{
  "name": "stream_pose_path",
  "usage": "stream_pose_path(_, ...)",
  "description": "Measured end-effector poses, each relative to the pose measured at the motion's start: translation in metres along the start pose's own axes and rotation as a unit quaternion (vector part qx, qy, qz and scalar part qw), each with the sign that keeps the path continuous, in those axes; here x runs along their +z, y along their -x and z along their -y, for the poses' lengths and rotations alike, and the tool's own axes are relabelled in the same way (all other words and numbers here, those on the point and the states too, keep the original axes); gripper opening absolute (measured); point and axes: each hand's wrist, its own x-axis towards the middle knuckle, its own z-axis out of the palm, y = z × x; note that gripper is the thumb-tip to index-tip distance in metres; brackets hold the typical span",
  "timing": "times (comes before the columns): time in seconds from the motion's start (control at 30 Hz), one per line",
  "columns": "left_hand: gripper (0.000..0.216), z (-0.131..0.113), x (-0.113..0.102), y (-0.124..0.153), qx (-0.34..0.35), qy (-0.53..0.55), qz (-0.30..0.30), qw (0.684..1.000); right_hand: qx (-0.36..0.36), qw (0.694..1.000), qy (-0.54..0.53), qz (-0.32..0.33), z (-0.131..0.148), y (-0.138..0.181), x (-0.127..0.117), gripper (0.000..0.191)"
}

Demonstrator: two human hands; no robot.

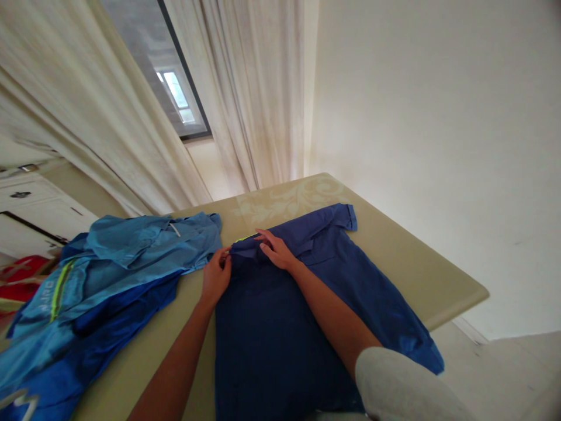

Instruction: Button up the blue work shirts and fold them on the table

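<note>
A dark blue short-sleeved shirt (280, 333) lies spread on a beige table (421, 269), its right sleeve reaching toward the far corner. My left hand (215, 276) pinches the shirt's edge near the collar, fingers closed on the cloth. My right hand (275, 248) rests flat on the collar area, fingers stretched out and pressing down. A thin yellow-green trim shows at the collar between the two hands.
A heap of lighter blue garments (100, 280) with a yellow-green stripe covers the table's left side. White curtains (245, 99) and a window hang behind. A white cabinet (30, 204) stands at far left. The table's right edge drops off to the floor.
</note>
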Motion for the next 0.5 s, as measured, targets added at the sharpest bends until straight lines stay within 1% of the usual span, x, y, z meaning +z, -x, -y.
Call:
stream_pose_path(0.03,0.036,0.012,-0.005,-0.007,-0.061,0.045,-0.066,0.995,0.015,1.000,0.018,0.001,-0.002,-0.002,-0.007,0.051)
stream_pose_path(0.07,0.036,0.025,-0.010,-0.014,-0.117,0.084,-0.133,0.981,0.029,0.998,0.049,0.017,-0.005,-0.003,-0.015,0.052)
stream_pose_path(0.1,0.037,0.037,-0.016,-0.018,-0.161,0.115,-0.191,0.961,0.045,0.994,0.088,0.042,-0.008,-0.003,-0.025,0.059)
stream_pose_path(0.13,0.039,0.049,-0.021,-0.021,-0.193,0.137,-0.237,0.942,0.061,0.987,0.129,0.074,-0.011,-0.002,-0.035,0.069)
stream_pose_path(0.17,0.041,0.058,-0.026,-0.021,-0.214,0.149,-0.271,0.927,0.079,0.977,0.166,0.107,-0.014,-0.001,-0.045,0.080)
stream_pose_path(0.2,0.044,0.066,-0.029,-0.020,-0.225,0.155,-0.292,0.917,0.097,0.967,0.195,0.134,-0.017,0.001,-0.055,0.093)
stream_pose_path(0.27,0.049,0.073,-0.031,-0.014,-0.231,0.169,-0.314,0.905,0.127,0.951,0.231,0.164,-0.020,0.006,-0.069,0.112)
stream_pose_path(0.33,0.050,0.074,-0.029,-0.007,-0.222,0.167,-0.322,0.905,0.150,0.939,0.255,0.175,-0.021,0.010,-0.077,0.120)
stream_pose_path(0.4,0.056,0.072,-0.026,-0.003,-0.209,0.133,-0.304,0.920,0.161,0.931,0.272,0.185,-0.019,0.012,-0.080,0.118)
stream_pose_path(0.43,0.060,0.072,-0.024,-0.002,-0.207,0.112,-0.291,0.927,0.160,0.928,0.275,0.193,-0.017,0.013,-0.080,0.114)
stream_pose_path(0.5,0.064,0.072,-0.023,-0.001,-0.207,0.094,-0.267,0.937,0.149,0.926,0.282,0.203,-0.013,0.015,-0.078,0.097)
